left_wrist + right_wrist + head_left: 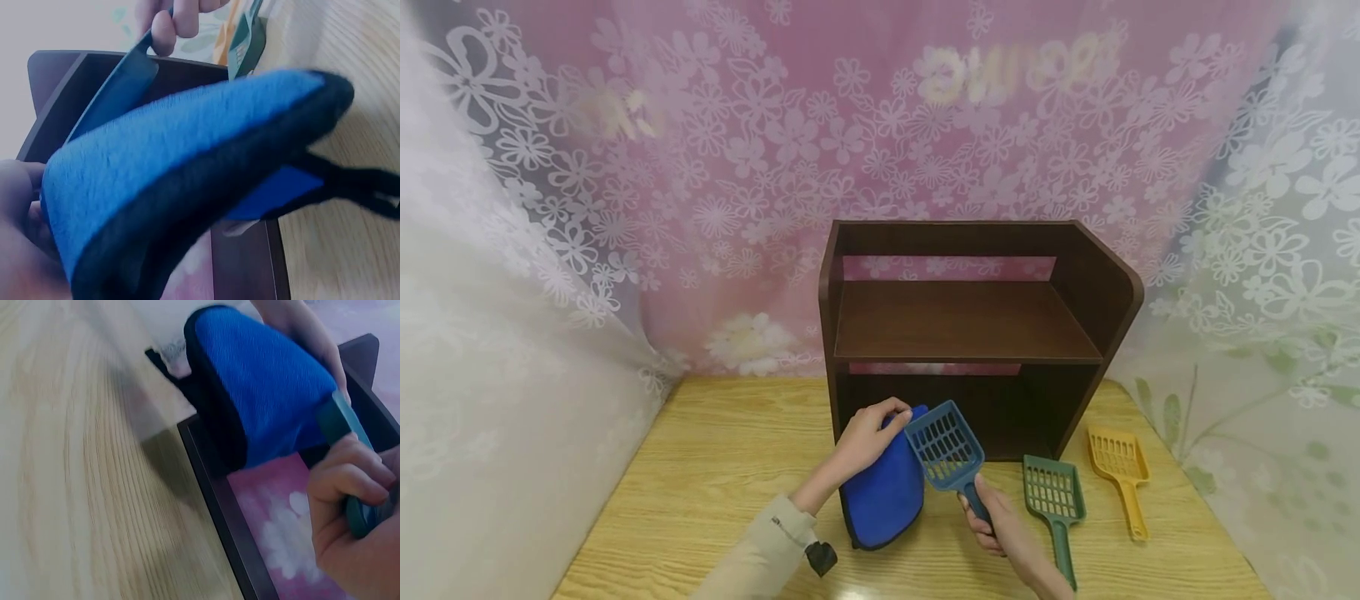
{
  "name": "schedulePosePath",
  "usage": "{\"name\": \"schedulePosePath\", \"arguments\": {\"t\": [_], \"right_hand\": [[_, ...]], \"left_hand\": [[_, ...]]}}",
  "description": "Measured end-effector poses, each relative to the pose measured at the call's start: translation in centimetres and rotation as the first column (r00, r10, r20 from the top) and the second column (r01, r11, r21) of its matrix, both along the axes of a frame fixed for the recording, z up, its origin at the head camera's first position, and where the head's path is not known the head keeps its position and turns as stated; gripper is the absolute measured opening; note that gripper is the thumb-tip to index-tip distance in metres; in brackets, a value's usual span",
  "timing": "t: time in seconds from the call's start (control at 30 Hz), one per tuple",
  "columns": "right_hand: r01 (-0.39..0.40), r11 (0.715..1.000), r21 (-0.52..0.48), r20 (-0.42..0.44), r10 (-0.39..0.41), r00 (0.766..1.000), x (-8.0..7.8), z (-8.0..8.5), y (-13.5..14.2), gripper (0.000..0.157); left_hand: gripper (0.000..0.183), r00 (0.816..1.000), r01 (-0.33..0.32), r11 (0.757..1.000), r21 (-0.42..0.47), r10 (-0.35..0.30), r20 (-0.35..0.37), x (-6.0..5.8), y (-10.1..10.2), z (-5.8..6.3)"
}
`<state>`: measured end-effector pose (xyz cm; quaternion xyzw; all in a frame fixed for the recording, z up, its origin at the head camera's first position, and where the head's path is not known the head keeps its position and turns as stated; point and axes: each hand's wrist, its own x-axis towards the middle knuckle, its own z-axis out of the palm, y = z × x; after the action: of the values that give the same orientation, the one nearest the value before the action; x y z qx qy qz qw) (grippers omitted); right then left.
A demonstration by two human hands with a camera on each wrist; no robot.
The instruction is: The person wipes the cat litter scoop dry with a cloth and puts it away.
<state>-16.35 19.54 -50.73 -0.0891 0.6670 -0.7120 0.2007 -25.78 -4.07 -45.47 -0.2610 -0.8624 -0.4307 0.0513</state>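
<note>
My left hand [867, 435] pinches the upper end of a blue cloth piece [886, 496] with black edging, which hangs in front of the shelf and looks like a pouch or mitt. A black strap [359, 181] trails from it in the left wrist view. My right hand [1000, 523] grips the handle of a dark blue slotted litter scoop [946, 446], its head tilted up beside the cloth's upper edge. The right wrist view has the scoop's front edge [340, 419] at the cloth; whether they touch I cannot tell.
Behind both hands stands a dark brown two-tier shelf [962, 321]. To the right on the wooden table [722, 467] lie a green litter scoop [1054, 492] and a yellow one [1120, 458]. Floral curtains [737, 167] enclose the back and sides.
</note>
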Motion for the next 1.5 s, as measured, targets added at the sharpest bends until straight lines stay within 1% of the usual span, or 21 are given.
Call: {"name": "schedulePosePath", "arguments": {"t": [0.1, 0.2, 0.27, 0.43, 0.53, 0.7, 0.77, 0.9, 1.0, 1.17, 1.27, 1.37, 1.5], "right_hand": [[-0.063, 0.998, -0.010, -0.015, 0.063, 0.998, -0.1, 0.0, 0.5, 0.048], [-0.097, 0.995, 0.006, -0.024, 0.097, 0.995, -0.2, 0.1, 0.6, 0.049], [-0.111, 0.993, 0.031, -0.018, 0.112, 0.994, -0.2, 0.1, 0.5, 0.049], [-0.159, 0.984, 0.075, 0.004, 0.159, 0.987, -0.1, 0.0, 0.0, 0.048], [-0.147, 0.986, 0.082, -0.006, 0.148, 0.989, -0.1, -0.1, -0.3, 0.048], [-0.084, 0.990, 0.113, -0.021, 0.087, 0.996, -0.3, 0.1, -0.3, 0.049], [-0.075, 0.988, 0.132, -0.022, 0.078, 0.997, -0.5, 0.2, -0.2, 0.049], [-0.078, 0.985, 0.155, -0.045, 0.086, 0.995, -0.8, 0.4, 0.2, 0.049], [-0.075, 0.985, 0.155, -0.039, 0.082, 0.996, -1.2, 0.5, 0.7, 0.049], [-0.041, 0.987, 0.156, -0.030, 0.046, 0.998, -1.7, 0.9, 1.9, 0.050], [-0.035, 0.989, 0.147, -0.052, 0.043, 0.998, -1.9, 1.2, 2.5, 0.050], [-0.036, 0.990, 0.137, -0.065, 0.045, 0.997, -1.9, 1.5, 2.9, 0.050], [-0.029, 0.990, 0.137, -0.055, 0.037, 0.998, -1.8, 2.1, 3.2, 0.051]], "left_hand": [[0.033, 0.998, 0.056, 0.998, -0.012, -0.056, 0.020, 0.1, -0.1, 0.3], [0.032, 0.997, 0.079, 0.997, -0.015, -0.078, 0.024, 0.2, 0.0, 0.7], [0.032, 0.997, 0.079, 0.997, -0.019, -0.079, 0.015, 0.2, 0.2, 1.0], [0.031, 0.999, 0.052, 0.998, -0.033, -0.052, -0.012, -0.1, 0.5, 1.1], [0.032, 0.999, 0.042, 0.999, -0.032, -0.043, -0.024, -0.3, 0.7, 1.1], [0.032, 0.999, 0.046, 0.998, -0.034, -0.047, -0.022, -0.4, 0.5, 1.1], [0.031, 0.998, 0.050, 0.998, -0.033, -0.051, -0.022, -0.4, 0.3, 1.0], [0.029, 0.999, 0.051, 0.998, -0.033, -0.052, -0.016, -0.3, -0.1, 1.0], [0.028, 0.998, 0.059, 0.998, -0.032, -0.059, -0.006, -0.1, -0.4, 0.8], [0.029, 0.997, 0.071, 0.997, -0.005, -0.071, 0.018, 0.4, -0.8, 0.4], [0.028, 0.997, 0.070, 0.997, 0.014, -0.071, 0.040, 0.7, -1.0, 0.3], [0.027, 0.997, 0.071, 0.997, 0.012, -0.072, 0.036, 1.2, -1.2, 0.1], [0.026, 0.998, 0.067, 0.998, 0.003, -0.067, -0.009, 1.6, -1.5, 0.0]]}}
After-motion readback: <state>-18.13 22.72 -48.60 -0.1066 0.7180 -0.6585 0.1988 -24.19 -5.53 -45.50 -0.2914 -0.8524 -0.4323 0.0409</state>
